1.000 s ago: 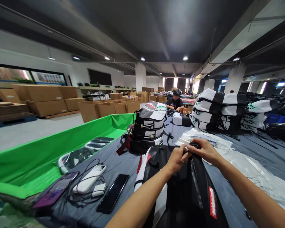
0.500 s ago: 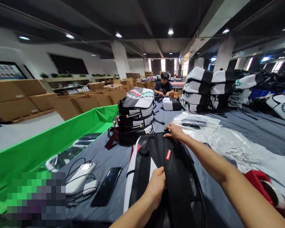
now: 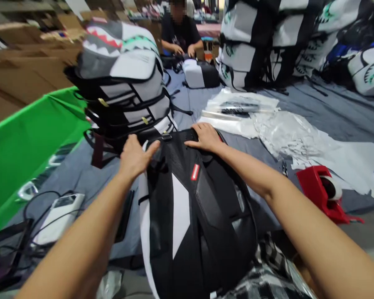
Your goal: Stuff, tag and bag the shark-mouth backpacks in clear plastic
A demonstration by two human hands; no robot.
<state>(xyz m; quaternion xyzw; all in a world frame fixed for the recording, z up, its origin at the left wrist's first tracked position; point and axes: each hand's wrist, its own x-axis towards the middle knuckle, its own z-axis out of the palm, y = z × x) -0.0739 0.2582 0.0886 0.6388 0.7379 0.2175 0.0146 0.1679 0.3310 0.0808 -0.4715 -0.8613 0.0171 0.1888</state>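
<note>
A black and white backpack (image 3: 182, 207) lies in front of me with its strap side up and a small red label near the top. At its upper left corner is my left hand (image 3: 135, 158), thumb over the front and fingers curled around the edge, partly hidden. My right hand (image 3: 205, 137) grips the top edge on the right, its thumb on the near side and its fingertips over the far side. The backpack's lower end reaches past the table's near edge, close to a checkered cloth (image 3: 264, 278).
Stacked backpacks (image 3: 131, 83) stand just beyond on the left, with more piles (image 3: 246, 29) at the back right. Clear plastic bags (image 3: 289, 133) and a red tape dispenser (image 3: 318, 191) lie right. A white device (image 3: 60, 216) with cables lies left. A co-worker (image 3: 180, 33) works opposite.
My left hand has left the middle of the backpack for its upper left corner. My right hand remains at the top edge. The view has tilted down.
</note>
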